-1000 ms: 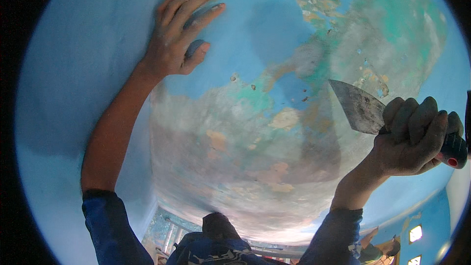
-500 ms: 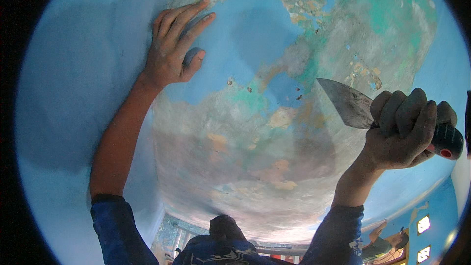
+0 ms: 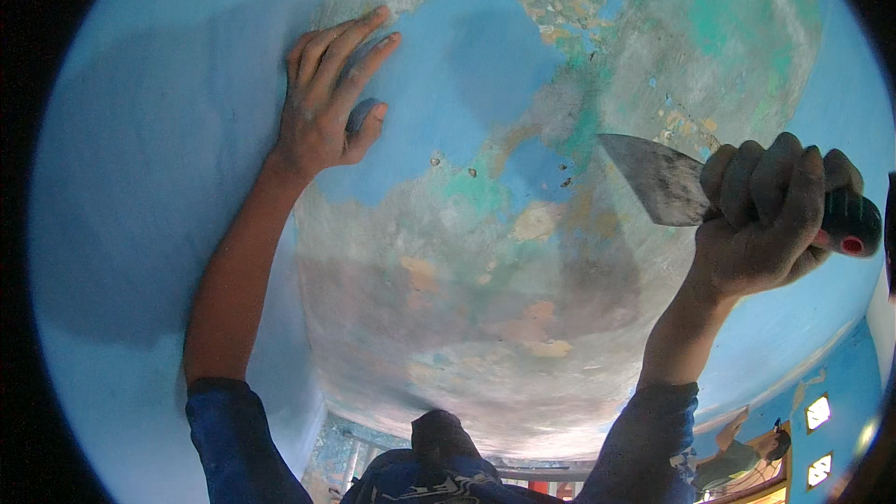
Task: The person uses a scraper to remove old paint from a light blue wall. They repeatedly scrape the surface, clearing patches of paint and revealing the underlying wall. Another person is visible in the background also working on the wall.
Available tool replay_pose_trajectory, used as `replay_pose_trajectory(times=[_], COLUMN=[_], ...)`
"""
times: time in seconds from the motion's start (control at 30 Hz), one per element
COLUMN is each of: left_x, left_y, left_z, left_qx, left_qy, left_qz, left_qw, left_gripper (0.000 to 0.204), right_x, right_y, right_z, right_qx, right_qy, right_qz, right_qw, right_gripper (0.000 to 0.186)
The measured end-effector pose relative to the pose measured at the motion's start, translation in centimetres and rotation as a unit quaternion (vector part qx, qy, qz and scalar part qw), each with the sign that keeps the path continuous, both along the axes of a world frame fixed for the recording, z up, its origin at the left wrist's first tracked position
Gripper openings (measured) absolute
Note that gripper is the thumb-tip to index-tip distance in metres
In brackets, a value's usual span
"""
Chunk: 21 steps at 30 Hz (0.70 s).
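Observation:
My right hand (image 3: 761,215) is wrapped round the dark, red-marked handle of a scraper (image 3: 658,179). Its broad, worn metal blade points left, in front of a patchy stretch of wall; whether the blade touches the surface I cannot tell. At the upper left, my left hand (image 3: 327,98) holds nothing. Its fingers are spread and rest on or close to the wall (image 3: 448,56), next to the edge of a remaining blue paint patch. Grey, green and tan layers show where the blue coat is gone.
Smooth blue paint (image 3: 121,177) covers the left side, where a wall corner runs down. At the lower right, another person (image 3: 742,462) with a raised arm is near small bright openings (image 3: 818,413). Pale rails (image 3: 353,467) show at the bottom.
My right hand and the scraper have risen slightly, the blade still pointing left. My left hand keeps its spread pose; the whole view has shifted a little.

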<state>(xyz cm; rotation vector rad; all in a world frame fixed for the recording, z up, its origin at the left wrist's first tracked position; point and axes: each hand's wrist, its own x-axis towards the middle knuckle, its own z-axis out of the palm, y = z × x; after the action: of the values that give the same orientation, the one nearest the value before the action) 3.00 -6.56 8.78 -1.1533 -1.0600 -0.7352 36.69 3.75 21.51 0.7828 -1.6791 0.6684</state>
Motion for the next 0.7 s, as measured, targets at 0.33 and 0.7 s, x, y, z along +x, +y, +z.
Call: replay_pose_trajectory(times=[0.33, 0.7], left_x=[0.0, -0.4], left_y=[-0.3, -0.4], left_z=[-0.1, 0.0], left_qx=[-0.026, -0.002], left_qy=[-0.007, 0.005], left_qz=[0.022, -0.013], left_qw=[0.999, 1.0], left_gripper=[0.051, 0.048], right_x=[-3.1, -2.8], right_y=[0.2, -0.7], right_z=[-1.4, -2.1], right_qx=[0.006, -0.094], right_qy=[-0.008, 0.054], right_qz=[-0.102, -0.203], right_qw=[0.995, 0.973], right_gripper=[0.005, 0.012])
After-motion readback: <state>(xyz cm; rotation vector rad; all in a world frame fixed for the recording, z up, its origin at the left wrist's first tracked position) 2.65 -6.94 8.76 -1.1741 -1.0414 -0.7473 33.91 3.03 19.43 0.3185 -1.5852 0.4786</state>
